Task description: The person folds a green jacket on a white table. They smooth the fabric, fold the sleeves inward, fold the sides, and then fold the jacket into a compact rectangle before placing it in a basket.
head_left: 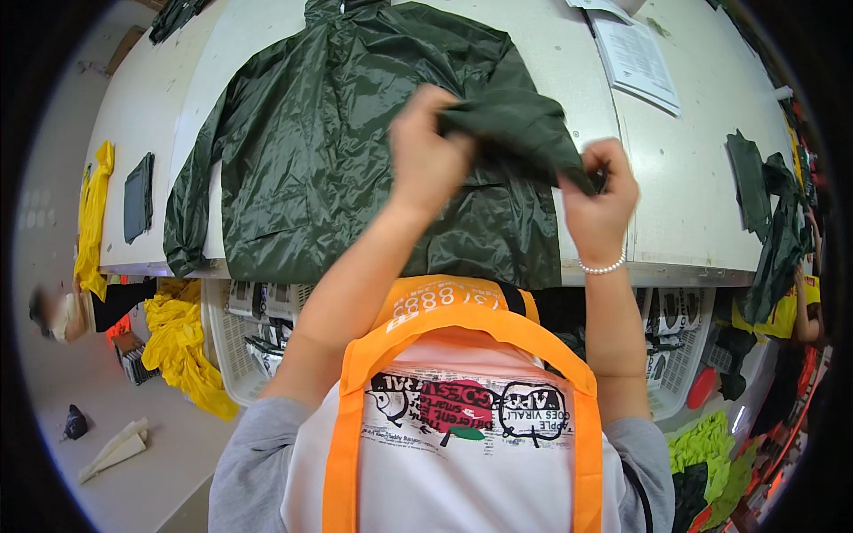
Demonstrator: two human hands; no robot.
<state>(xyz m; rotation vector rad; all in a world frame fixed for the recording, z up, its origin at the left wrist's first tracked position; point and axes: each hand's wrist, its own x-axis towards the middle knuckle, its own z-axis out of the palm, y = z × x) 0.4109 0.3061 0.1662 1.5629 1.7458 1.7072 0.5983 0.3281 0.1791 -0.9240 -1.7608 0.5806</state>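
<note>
A dark green raincoat (293,160) lies spread on the white table in front of me, its far end at the top of the view. Both hands lift a bunched piece of it, which looks like the sleeve on the right side. My left hand (429,147) pinches the piece at its left end, blurred by motion. At the other end, the fingers of my right hand (602,191) are curled closed on the lower right corner. The cloth hangs between them above the body of the coat. The other sleeve (191,213) lies along the coat's left side.
White table (586,115) has printed sheets (635,62) at far right. Folded dark cloth (139,197) and a yellow garment (93,218) lie left; more dark garments (769,195) hang over the right edge. White baskets (680,355) with packages sit below. Other people work at both sides.
</note>
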